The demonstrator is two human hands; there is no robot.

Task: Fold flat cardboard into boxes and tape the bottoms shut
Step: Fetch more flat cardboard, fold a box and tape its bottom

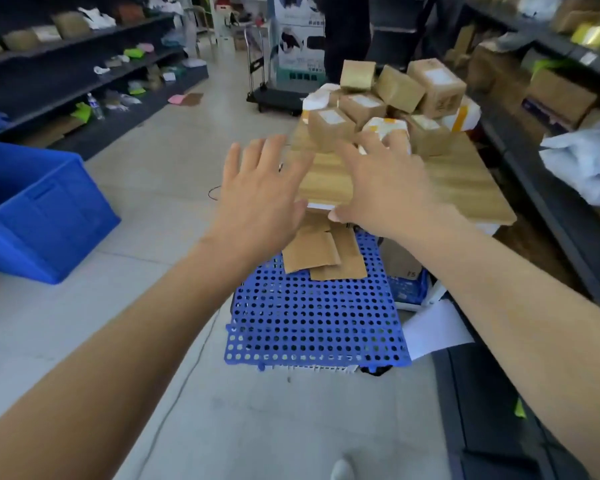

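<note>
Both my arms reach forward over a small wooden table (471, 188). My left hand (257, 188) hovers with fingers spread at the table's near left corner and holds nothing. My right hand (385, 188) is spread over the tabletop, its fingertips close to a pile of small taped cardboard boxes (399, 88) stacked at the far end. Flat brown cardboard pieces (323, 254) lie below the table's front edge on a blue perforated plastic panel (312, 323). No tape is visible.
A blue plastic crate (42, 209) stands on the floor at the left. Dark shelving (66, 64) with packets lines the left wall, and more shelves (551, 98) with boxes line the right. A platform trolley (278, 95) and a standing person (347, 32) are beyond the table.
</note>
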